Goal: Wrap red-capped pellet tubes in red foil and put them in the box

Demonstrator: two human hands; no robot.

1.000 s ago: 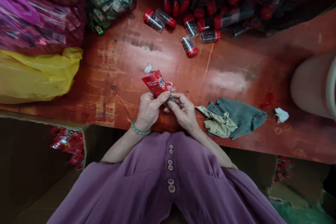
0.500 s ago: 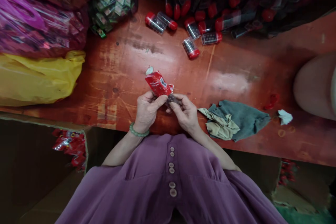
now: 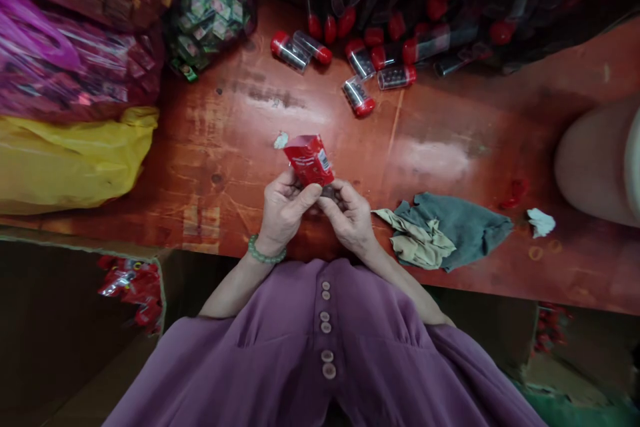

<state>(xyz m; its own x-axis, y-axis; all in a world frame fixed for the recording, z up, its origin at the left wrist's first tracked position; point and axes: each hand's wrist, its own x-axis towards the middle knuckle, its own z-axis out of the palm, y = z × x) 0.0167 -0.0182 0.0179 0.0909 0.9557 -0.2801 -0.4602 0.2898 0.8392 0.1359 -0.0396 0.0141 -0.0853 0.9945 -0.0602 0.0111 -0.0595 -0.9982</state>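
A small red printed packet (image 3: 309, 159) with a barcode stands up between my hands, just above the near edge of the table. My left hand (image 3: 290, 207), with a green bead bracelet (image 3: 266, 252) at the wrist, pinches the packet's lower part between thumb and fingers. From the other side my right hand (image 3: 349, 212) closes on the packet's bottom end, its thumb tip near the left thumb. Something dark (image 3: 328, 191) shows between the thumbs, mostly covered by the fingers.
Clear tubes with red caps (image 3: 357, 95) lie at the back, before a dark bag of more. Filled bags and a yellow bag (image 3: 75, 163) stand left. Grey and beige cloths (image 3: 450, 230) lie right, near a pale bucket (image 3: 597, 167). Open cartons (image 3: 163, 293) sit below the edge.
The red packet has swung more upright and a little to the right. The dark pieces at its lower end are now mostly hidden. Both hands keep their grip and have barely shifted.
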